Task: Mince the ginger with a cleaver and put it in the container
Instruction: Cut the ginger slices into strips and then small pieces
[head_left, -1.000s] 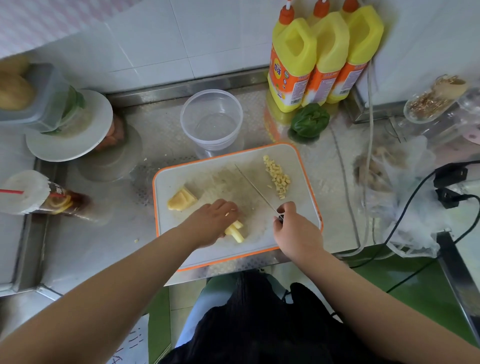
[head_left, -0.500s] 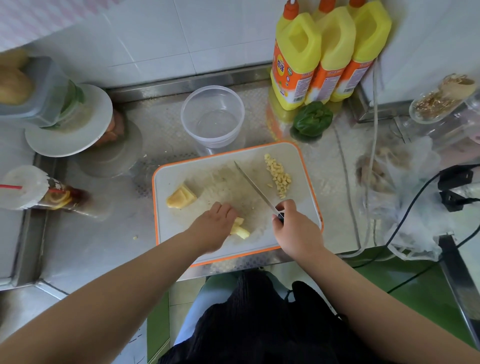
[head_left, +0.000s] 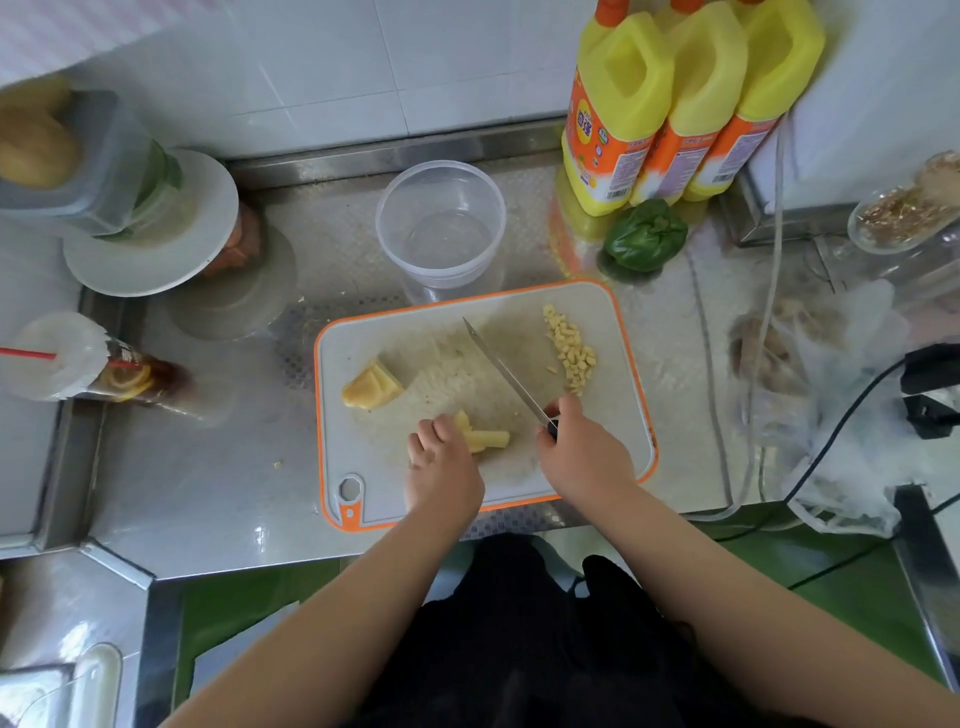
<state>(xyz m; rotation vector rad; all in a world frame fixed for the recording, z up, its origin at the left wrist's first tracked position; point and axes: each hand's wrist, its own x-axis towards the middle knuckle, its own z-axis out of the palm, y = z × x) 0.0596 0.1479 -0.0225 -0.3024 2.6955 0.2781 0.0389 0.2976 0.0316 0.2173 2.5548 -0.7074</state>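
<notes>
Head view, looking down at a steel counter (head_left: 208, 499). I note a white cutting board (head_left: 613, 415) with an orange rim lying near the counter's front edge. The left hand (head_left: 441, 467) rests on the board, its fingers (head_left: 444, 428) curled down and pressed together on the near end of a bundle of ginger sticks (head_left: 485, 439); the sticks jut out to the right of the hand and lie flat on the board. The right hand (head_left: 582, 452) grips the dark handle of the cleaver (head_left: 506, 371), fingers wrapped round it; the blade shows edge-on as a thin line running up and to the left across the board, just right of the sticks and apart from them. I cannot tell whether the edge touches the board. A larger uncut ginger chunk (head_left: 371, 387) lies on the left part of the board, apart from both hands. A loose pile of chopped ginger pieces (head_left: 571, 348) lies along the right side of the board, beyond the blade. The clear round container (head_left: 440, 228) stands on the counter just behind the board's far edge, with no ginger in it. Three yellow bottles (head_left: 691, 98) stand against the tiled wall at back right, with a green pepper (head_left: 647, 236) just in front of them. At left, a lidded drink cup (head_left: 78, 358) with a red straw lies tilted on the counter.
</notes>
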